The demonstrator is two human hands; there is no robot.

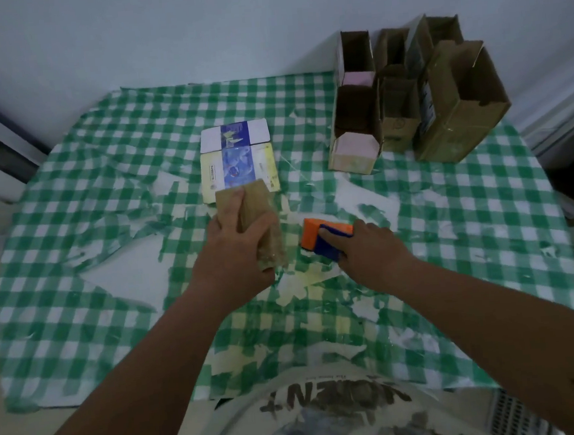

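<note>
Two items: left hand point(237, 255) fingers are clasping brown carton point(258, 197) steady, likely for taping; right hand point(371, 255) fingers are grasping orange-and-blue block point(316, 234).

Left of my left hand point(237, 252) the counter point(74, 234) is open for a pass, and so is the strip right of my right hand point(370, 252). Ahead, the flattened printed carton point(238, 159) lies low; upright cardboard boxes point(407, 105) wall off the far right corner.
</note>
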